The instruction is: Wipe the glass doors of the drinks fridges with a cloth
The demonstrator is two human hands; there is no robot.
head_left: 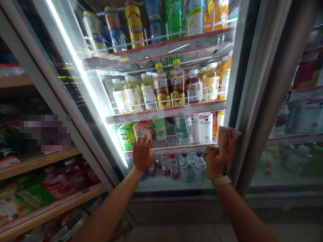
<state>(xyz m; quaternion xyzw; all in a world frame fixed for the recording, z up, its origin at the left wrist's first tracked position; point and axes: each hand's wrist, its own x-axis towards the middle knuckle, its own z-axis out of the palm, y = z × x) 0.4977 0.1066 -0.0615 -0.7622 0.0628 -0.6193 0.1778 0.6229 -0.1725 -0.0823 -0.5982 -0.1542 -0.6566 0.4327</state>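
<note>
In front of me is a lit drinks fridge with a glass door (164, 186). My left hand (142, 153) lies against the glass with its fingers stretched out and nothing in it. Behind it, through the pane, are a green drink carton (125, 136) and a red-orange one. My right hand (222, 156), with a band at the wrist, is closed on a crumpled brownish cloth (230, 133). That cloth is near the right edge of the pane, beside the metal door frame (243, 161), and part of it sticks out left of the hand.
Behind the glass, shelves hold cans (135, 25), tea bottles (178, 82), white cartons (205, 127) and clear bottles (186, 166). At left stands a wooden-edged shelf (50, 208) with packaged drinks. Another fridge door (287, 161) is at right.
</note>
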